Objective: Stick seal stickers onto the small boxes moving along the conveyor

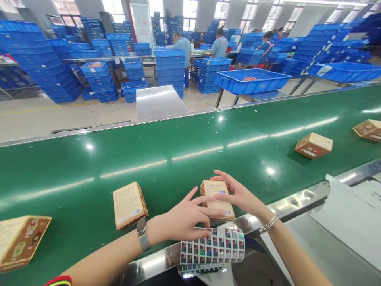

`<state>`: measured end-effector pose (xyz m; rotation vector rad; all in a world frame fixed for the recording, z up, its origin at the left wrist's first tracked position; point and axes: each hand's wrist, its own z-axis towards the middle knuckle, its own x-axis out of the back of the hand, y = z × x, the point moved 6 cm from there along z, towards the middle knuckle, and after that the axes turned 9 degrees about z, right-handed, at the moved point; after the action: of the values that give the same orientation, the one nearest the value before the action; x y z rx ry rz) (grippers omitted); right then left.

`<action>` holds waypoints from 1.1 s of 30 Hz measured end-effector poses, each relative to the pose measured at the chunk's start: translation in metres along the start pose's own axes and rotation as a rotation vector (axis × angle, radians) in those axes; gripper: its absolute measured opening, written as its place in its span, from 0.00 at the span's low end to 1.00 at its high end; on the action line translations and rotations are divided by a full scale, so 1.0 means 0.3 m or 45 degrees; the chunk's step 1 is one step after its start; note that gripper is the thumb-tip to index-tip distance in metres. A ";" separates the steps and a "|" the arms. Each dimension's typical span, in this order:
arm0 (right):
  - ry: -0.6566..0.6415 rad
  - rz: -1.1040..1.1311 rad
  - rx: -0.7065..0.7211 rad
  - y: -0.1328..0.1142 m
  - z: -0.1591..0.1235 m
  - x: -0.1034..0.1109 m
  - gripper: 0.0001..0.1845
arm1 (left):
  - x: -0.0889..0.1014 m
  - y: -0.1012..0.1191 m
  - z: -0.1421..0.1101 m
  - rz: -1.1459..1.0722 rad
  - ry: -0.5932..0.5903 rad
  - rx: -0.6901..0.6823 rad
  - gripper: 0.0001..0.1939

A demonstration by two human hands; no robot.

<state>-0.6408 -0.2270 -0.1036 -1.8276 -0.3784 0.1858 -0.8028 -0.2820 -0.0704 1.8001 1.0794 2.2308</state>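
Sticker sheet (212,248) over metal rail (154,258), left hand (189,216) spread on carton (212,188), right hand (238,194) touching it, grip unclear

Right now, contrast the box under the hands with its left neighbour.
The left hand and right hand touch the handled box; no hand touches the left box. A shiny patch shows on the handled box, none on the left box. Both lie on the belt, pale face up.
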 end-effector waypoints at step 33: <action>0.674 -0.048 -0.035 0.062 -0.293 0.259 0.27 | 0.071 0.028 0.205 -0.031 -0.036 0.094 0.06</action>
<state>-0.5373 -0.2840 -0.0910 -1.8141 -0.0414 -0.3278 -0.7521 -0.2497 -0.0443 1.8299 1.1862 2.1733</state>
